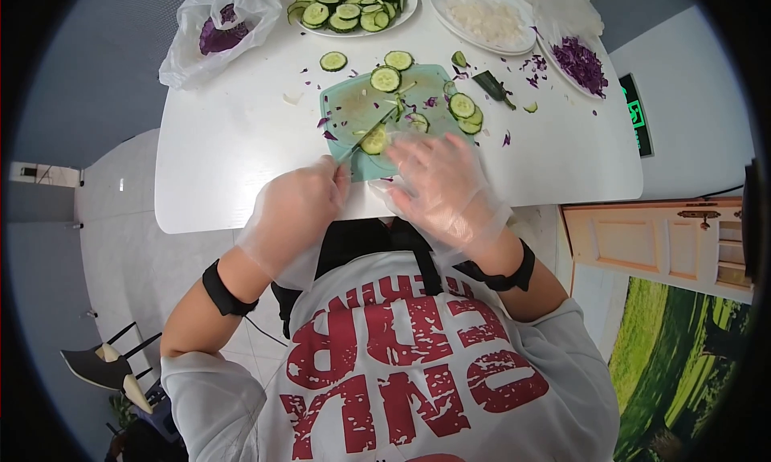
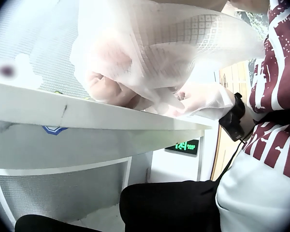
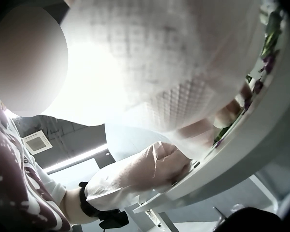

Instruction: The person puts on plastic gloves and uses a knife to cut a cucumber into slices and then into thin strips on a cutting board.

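On the green cutting board [image 1: 353,112] lie cucumber slices [image 1: 385,79] and purple cabbage shreds. My left hand [image 1: 301,201], in a clear plastic glove, grips a knife [image 1: 363,141] by its handle, the blade slanting across the board beside a cucumber slice [image 1: 373,140]. Also gloved, my right hand [image 1: 442,177] rests at the board's near right side, fingers reaching forward by another slice [image 1: 418,123] and the blade. In the left wrist view the glove hides most of the left hand [image 2: 116,77]. Glove plastic fills much of the right wrist view, with fingertips [image 3: 227,116] showing near the table edge.
At the back stand a plate of cucumber slices [image 1: 345,12], a plate of pale slices [image 1: 486,20] and a plate of shredded purple cabbage [image 1: 580,64]. A plastic bag [image 1: 189,56] holds cabbage at left. A dark green cucumber end [image 1: 494,88] lies right of the board.
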The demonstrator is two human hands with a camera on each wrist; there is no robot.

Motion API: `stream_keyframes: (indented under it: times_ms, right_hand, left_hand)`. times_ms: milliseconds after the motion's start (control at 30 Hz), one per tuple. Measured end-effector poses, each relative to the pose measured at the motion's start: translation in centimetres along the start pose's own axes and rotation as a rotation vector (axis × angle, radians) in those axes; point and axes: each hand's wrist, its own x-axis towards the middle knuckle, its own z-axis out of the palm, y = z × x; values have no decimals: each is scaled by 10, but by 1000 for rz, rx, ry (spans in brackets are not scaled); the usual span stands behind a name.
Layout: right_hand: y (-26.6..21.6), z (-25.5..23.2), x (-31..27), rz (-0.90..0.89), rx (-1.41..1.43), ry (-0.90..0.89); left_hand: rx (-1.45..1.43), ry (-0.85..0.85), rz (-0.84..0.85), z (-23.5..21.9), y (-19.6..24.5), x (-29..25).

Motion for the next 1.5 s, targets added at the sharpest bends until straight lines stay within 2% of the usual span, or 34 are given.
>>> stream_keyframes:
  times_ms: [300,600,733,867,933,967,1067,1133,1167,1233,1367,1433,1467,1500]
  right_hand:
    - [-1,-6,4,11,43,-36]
    - [-1,-3,6,-21,42,56]
    - [4,-7,3,-65,67,116]
    - [20,-22,14,-76,88,49]
    - [28,-28,21,-109,86,186]
    - [29,-33,25,-106,84,186]
    - [35,-38,39,-82,75,123]
    - [42,-33,50,-185,62,59]
    - [41,-37,57,-182,60,61]
    - [32,-46,75,-152,-57,-214]
    - [30,-39,106,-265,-175,-253]
    - [27,-34,120,-333,-353,-359]
    - [30,-27,123,-332,-353,-361]
    - [35,-18,125,-409,-342,-300]
  left_hand:
    - [67,-62,36,-18,-12,-16]
    - [-11,14,68,-12,-9,0]
    - [-25,48,-13,-24,-16,-7]
    - [-58,50,-156,-38,-23,-12]
    - [-58,70,-134,-36,-29,-15]
    - [-75,40,-163,-37,-28,-16]
    - [-97,16,-182,-32,-30,-19]
    - [-101,19,-167,-28,-32,-19]
    - [-100,15,-159,-27,-33,-18]
    - [-99,13,-151,-27,-33,-17]
    - [-95,16,-168,-25,-35,-14]
    - [-106,28,-161,-22,-37,-15]
    - [-108,26,-161,-21,-38,-15]
    - [-109,24,-160,-20,-39,-14]
